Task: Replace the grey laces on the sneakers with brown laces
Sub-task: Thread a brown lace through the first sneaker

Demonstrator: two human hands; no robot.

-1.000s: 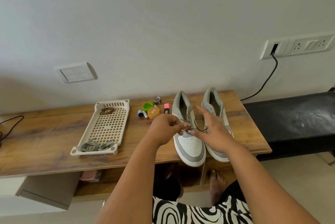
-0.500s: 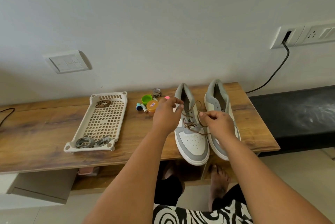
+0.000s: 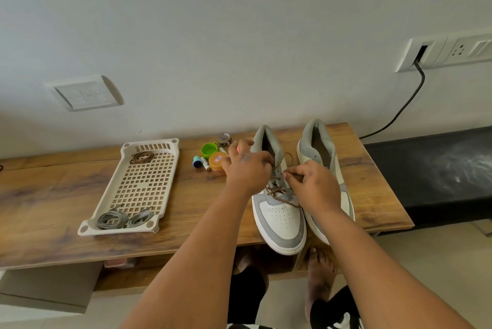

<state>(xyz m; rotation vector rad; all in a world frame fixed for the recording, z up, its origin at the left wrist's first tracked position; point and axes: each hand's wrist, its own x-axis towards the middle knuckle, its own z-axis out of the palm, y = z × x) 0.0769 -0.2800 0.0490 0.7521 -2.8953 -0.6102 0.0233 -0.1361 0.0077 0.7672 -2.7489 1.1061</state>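
- Brown lace [image 3: 277, 190] runs criss-cross through the lower eyelets of the left sneaker [image 3: 279, 211], with a loose loop rising toward the shoe's collar.
- Left hand [image 3: 247, 171] hovers over that sneaker's tongue, fingers curled down at the lace; the knuckles hide whether the fingertips actually pinch it, so I cannot tell.
- Right hand [image 3: 316, 187] has thumb and forefinger closed in a tight pinch on a strand of the brown lace, the other fingers curled in loosely.
- Two grey-and-white sneakers stand side by side on the wooden tabletop [image 3: 53, 195], toes toward the person; the right sneaker [image 3: 319, 153] shows no lace in the part not covered by the right hand.
- One cream perforated tray [image 3: 143, 185] lies to the left of the shoes, well apart from them.
- Inside the tray, one coiled brown lace bundle [image 3: 142, 157] sits at the far end, and two coiled grey lace bundles [image 3: 125, 218] lie side by side at the near end.
- Between tray and shoes sits a cluster of small items: one green cap [image 3: 209, 149], one orange round tin [image 3: 218, 161] with a red-and-white label too small to read, one small battery [image 3: 205, 163], one blue-topped piece [image 3: 196, 161], and one dark round item [image 3: 224, 139] behind them.
- Two white switch plates [image 3: 85, 93] are on the wall, the right one with a black cable [image 3: 399, 113] plugged in.
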